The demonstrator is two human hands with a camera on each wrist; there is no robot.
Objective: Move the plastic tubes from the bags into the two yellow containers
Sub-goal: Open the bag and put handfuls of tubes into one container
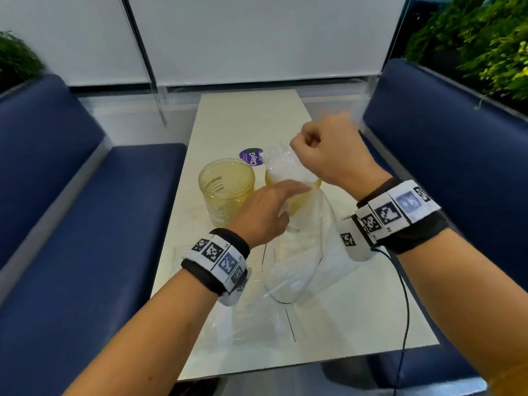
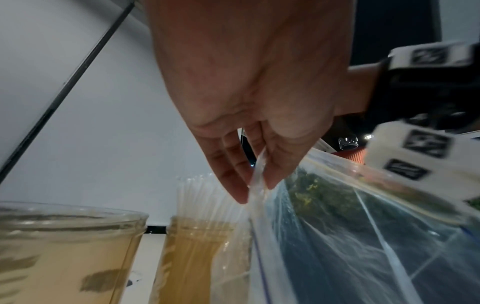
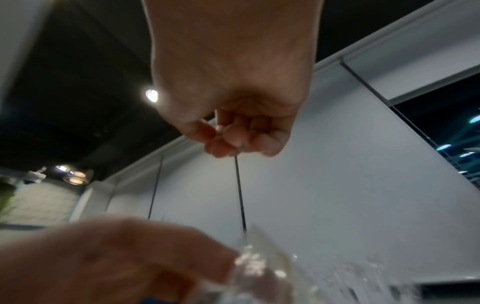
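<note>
Two yellow containers stand mid-table. The left container [image 1: 225, 190] [image 2: 64, 246] looks empty. The right container [image 1: 315, 182] [image 2: 192, 257] holds a bunch of clear plastic tubes [image 1: 281, 164] [image 2: 202, 195] standing up above its rim. My left hand [image 1: 271, 207] [image 2: 255, 191] pinches the top edge of a clear zip bag [image 1: 308, 224] [image 2: 363, 236], which hangs beside the right container down to the table. A few tubes [image 1: 285, 281] lie in its lower part. My right hand [image 1: 323, 150] [image 3: 233, 142] hovers above the right container, blurred, fingers curled, with nothing visible in them.
A second clear bag [image 1: 243, 324] lies flat near the white table's [image 1: 243, 121] front edge. A purple sticker [image 1: 251, 157] sits behind the containers. A black cable [image 1: 405, 295] trails off the right side. Blue benches [image 1: 85, 224] flank the table.
</note>
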